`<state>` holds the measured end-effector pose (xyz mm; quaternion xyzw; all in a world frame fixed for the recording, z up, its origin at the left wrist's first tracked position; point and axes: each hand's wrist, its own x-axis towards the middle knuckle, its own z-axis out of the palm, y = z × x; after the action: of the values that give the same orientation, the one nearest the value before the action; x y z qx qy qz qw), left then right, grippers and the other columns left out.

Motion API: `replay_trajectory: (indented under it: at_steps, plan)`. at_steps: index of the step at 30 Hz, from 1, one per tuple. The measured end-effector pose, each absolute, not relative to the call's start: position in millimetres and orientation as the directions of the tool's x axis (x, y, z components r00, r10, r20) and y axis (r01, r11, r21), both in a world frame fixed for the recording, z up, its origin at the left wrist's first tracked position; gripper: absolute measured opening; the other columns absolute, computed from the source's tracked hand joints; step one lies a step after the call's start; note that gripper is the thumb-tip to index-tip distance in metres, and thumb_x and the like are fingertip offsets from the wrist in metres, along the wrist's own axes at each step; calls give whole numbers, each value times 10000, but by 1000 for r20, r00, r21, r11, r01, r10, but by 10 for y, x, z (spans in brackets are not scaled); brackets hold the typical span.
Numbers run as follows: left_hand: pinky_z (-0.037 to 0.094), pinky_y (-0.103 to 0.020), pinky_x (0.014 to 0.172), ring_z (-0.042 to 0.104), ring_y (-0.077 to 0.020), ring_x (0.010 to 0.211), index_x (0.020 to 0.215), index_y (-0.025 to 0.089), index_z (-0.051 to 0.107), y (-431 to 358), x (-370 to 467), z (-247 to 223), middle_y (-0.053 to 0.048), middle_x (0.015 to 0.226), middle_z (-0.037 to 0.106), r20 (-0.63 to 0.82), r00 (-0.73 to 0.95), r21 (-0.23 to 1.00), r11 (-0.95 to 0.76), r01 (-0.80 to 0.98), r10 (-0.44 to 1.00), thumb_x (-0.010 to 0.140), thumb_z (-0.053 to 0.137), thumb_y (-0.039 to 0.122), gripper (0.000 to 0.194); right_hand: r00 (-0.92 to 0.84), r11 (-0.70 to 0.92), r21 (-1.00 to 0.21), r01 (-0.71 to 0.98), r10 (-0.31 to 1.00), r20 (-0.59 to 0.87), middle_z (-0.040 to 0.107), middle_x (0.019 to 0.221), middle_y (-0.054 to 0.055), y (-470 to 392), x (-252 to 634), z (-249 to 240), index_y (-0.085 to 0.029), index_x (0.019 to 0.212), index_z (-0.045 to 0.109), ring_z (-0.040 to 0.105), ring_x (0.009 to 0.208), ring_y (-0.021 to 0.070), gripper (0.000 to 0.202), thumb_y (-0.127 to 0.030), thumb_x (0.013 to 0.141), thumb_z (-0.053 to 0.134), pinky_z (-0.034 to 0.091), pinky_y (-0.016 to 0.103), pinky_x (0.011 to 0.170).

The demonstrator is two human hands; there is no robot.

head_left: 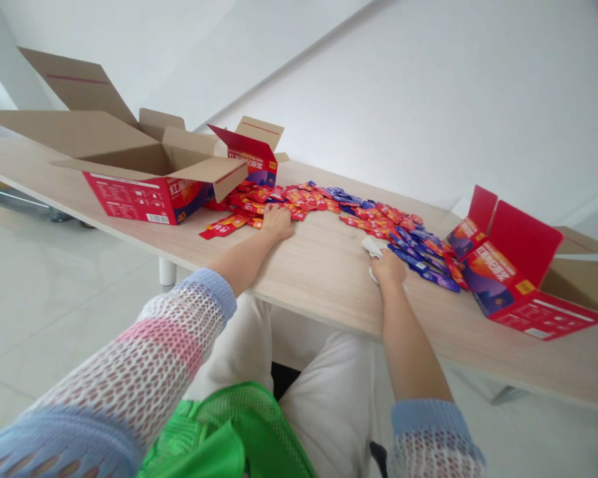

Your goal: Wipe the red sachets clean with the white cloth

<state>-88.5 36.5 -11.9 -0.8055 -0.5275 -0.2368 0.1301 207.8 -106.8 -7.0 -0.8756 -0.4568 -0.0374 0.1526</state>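
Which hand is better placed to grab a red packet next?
Probably the left hand: it seems to touch the red packets, while the right hand holds a white cloth.

White wall [453,113] facing me, dark diagonal seam [289,63] across it. Pale tiled floor [64,305] below, white table leg [167,272] to my left. Far-left edge: low object [22,199] on floor, can't tell what.

Sachets [381,214] are red or purple-blue, the cloth [373,247] white, the left sleeve [152,348] striped.
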Motion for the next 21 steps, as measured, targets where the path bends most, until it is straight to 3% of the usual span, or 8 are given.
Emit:
replay_trajectory:
  at_steps: [5, 8, 11, 14, 18, 21]
  plan:
    - [-82, -582, 1088, 229, -350, 1363, 1305, 106, 519, 340, -815, -54, -153, 1321, 542, 558, 431, -22, -507, 862, 709, 783, 498, 351, 577, 575, -530, -237, 814, 792, 203, 651, 1114, 124, -1078, 2063, -59, -258, 1181, 632, 624, 1018, 284, 367, -332, 861, 469, 497, 390, 810]
    - [-135, -625, 1049, 141, -386, 1387, 1416, 55, 378, 426, -760, -41, -194, 1375, 482, 522, 380, -7, -442, 897, 764, 785, 482, 467, 761, 578, -532, -242, 812, 791, 200, 647, 1113, 126, -1083, 2053, -60, -255, 1185, 632, 626, 1013, 276, 366, -332, 861, 479, 496, 380, 809]
    - [-135, -663, 1014, 97, -412, 1389, 1419, 114, 400, 551, -731, -69, -175, 1416, 443, 452, 314, 41, -371, 928, 835, 792, 440, 555, 768, 574, -525, -249, 814, 794, 203, 647, 1114, 119, -1079, 2053, -68, -273, 1193, 625, 622, 1023, 273, 363, -331, 863, 485, 491, 385, 820]
    - [-109, -665, 1015, 156, -413, 1370, 1363, 182, 486, 613, -737, -105, -140, 1409, 460, 408, 300, 77, -360, 930, 862, 800, 418, 595, 702, 567, -516, -253, 818, 797, 207, 645, 1121, 113, -1069, 2061, -73, -282, 1194, 622, 617, 1032, 279, 362, -345, 864, 486, 490, 396, 823]
    - [-59, -620, 1050, 347, -385, 1258, 1210, 165, 600, 526, -773, -121, -151, 1232, 591, 462, 345, 47, -411, 910, 817, 813, 430, 593, 608, 564, -514, -258, 818, 803, 191, 634, 1145, 118, -1060, 2070, -75, -284, 1211, 609, 610, 1044, 281, 377, -375, 867, 483, 492, 392, 819]
    - [-21, -589, 1062, 422, -361, 1173, 1100, 159, 634, 412, -786, -110, -147, 1157, 613, 514, 403, -3, -468, 884, 757, 820, 481, 509, 474, 570, -518, -269, 812, 803, 174, 634, 1142, 120, -1063, 2067, -74, -279, 1214, 606, 611, 1044, 276, 380, -374, 869, 479, 491, 384, 822]
